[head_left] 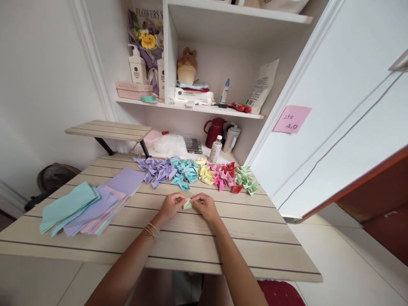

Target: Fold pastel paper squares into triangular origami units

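Between both hands, low over the middle of the table (255, 238), is a small piece of folded light green paper (187, 204). My left hand (172, 205) pinches its left side, and my right hand (205, 205) pinches the right side. Fingers partly cover the paper, so its full shape is hidden. Beyond the hands lie piles of small folded paper pieces, sorted by colour: purple (159, 171), blue (186, 171), yellow (205, 173), pink (222, 175) with some red (229, 168), and light green (247, 180) at the right.
Stacks of coloured paper sheets (95, 208) lie at the left. A small raised shelf (110, 128) stands behind them. A clear bottle (216, 148), a red jug (215, 132) and a light tumbler (231, 138) stand at the back. A pink note (292, 119) is on the right wall.
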Demonstrator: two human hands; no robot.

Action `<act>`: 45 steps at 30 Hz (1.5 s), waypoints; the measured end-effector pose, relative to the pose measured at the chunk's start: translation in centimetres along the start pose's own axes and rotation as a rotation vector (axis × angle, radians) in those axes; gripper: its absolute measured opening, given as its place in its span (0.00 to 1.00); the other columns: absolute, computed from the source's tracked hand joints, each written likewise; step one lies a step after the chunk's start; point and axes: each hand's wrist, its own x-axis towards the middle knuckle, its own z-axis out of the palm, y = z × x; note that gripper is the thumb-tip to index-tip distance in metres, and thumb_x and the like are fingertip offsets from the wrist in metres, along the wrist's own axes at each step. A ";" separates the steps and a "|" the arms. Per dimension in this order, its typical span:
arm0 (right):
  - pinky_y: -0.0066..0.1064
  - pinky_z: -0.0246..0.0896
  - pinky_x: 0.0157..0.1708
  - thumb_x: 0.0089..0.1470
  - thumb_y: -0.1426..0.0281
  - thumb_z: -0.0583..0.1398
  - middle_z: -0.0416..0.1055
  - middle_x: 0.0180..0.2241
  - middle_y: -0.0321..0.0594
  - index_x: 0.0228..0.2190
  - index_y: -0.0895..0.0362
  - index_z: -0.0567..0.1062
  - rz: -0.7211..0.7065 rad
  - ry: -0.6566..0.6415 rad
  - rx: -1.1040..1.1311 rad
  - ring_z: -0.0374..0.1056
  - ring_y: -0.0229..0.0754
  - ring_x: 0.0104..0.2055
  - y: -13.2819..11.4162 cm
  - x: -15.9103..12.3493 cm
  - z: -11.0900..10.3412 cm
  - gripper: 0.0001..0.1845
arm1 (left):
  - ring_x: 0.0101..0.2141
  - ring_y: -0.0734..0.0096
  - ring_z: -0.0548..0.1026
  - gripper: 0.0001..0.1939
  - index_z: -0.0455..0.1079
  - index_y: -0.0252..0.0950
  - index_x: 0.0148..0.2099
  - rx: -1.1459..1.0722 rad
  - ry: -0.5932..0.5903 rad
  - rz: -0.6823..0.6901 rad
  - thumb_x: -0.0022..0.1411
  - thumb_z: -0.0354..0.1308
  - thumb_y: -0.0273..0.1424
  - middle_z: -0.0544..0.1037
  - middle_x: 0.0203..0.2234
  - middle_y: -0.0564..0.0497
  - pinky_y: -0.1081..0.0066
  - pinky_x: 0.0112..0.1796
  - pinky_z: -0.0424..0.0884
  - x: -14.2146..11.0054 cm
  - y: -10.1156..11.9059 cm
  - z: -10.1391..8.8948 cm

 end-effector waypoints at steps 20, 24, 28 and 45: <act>0.32 0.63 0.33 0.47 0.69 0.59 0.73 0.31 0.42 0.25 0.56 0.75 -0.089 0.224 -0.091 0.67 0.42 0.34 0.1 -0.3 2.6 0.05 | 0.39 0.64 0.74 0.22 0.70 0.33 0.43 -0.521 0.071 -0.234 0.47 0.63 0.38 0.76 0.40 0.44 0.69 0.38 0.70 0.2 -0.2 0.1; 0.35 0.61 0.37 0.52 0.69 0.58 0.72 0.31 0.43 0.29 0.54 0.76 -0.269 0.285 -0.354 0.65 0.44 0.37 0.1 -0.3 1.2 0.06 | 0.44 0.63 0.72 0.28 0.66 0.36 0.51 -0.565 -0.073 -0.241 0.47 0.64 0.34 0.72 0.47 0.42 0.66 0.43 0.69 0.2 0.1 -0.3; 0.36 0.59 0.39 0.56 0.70 0.55 0.73 0.31 0.43 0.33 0.53 0.76 -0.399 0.162 -0.523 0.66 0.44 0.37 -0.5 -0.6 0.7 0.09 | 0.41 0.65 0.74 0.33 0.64 0.35 0.53 -0.558 -0.139 -0.222 0.43 0.66 0.29 0.73 0.46 0.42 0.65 0.44 0.68 0.1 -0.1 0.0; 0.37 0.61 0.38 0.55 0.72 0.54 0.73 0.32 0.43 0.35 0.54 0.74 -0.356 0.176 -0.423 0.63 0.45 0.38 -1.1 -0.6 1.4 0.08 | 0.33 0.69 0.76 0.26 0.69 0.33 0.45 -0.457 -0.010 -0.185 0.40 0.67 0.26 0.77 0.37 0.46 0.66 0.41 0.70 0.2 -0.5 0.5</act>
